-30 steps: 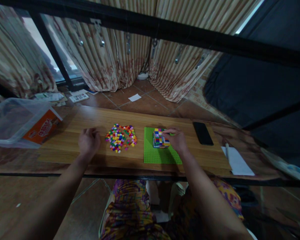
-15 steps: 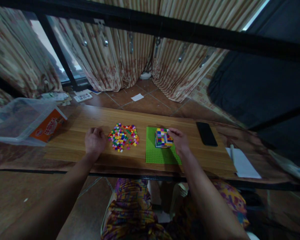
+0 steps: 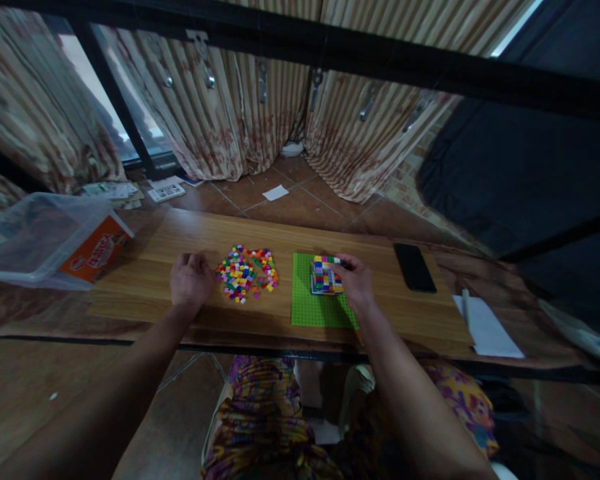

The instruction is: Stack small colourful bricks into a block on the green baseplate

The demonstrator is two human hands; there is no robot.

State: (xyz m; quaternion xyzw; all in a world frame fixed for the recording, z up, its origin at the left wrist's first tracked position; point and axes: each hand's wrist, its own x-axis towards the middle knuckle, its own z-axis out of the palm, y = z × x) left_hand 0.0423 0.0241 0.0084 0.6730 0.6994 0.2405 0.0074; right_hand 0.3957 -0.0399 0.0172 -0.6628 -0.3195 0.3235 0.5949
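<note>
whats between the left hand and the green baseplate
A loose pile of small coloured bricks, seen in the head view, lies between the left hand and the green baseplate.

clear tub (image 3: 10,240) cut by left edge, right hand (image 3: 356,283) fingertips blurred

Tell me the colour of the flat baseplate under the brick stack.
The baseplate is bright green, seen best in the head view.

I get one view only, from a camera worn on the person's head. It faces forward and tilts down onto the bench (image 3: 190,233), close enough that both arms reach it. The left hand (image 3: 191,280) and right hand (image 3: 356,283) sit mid-frame. Curtains (image 3: 260,113) and floor (image 3: 300,207) fill the top, and the lap (image 3: 265,413) lies along the bottom edge.
</note>
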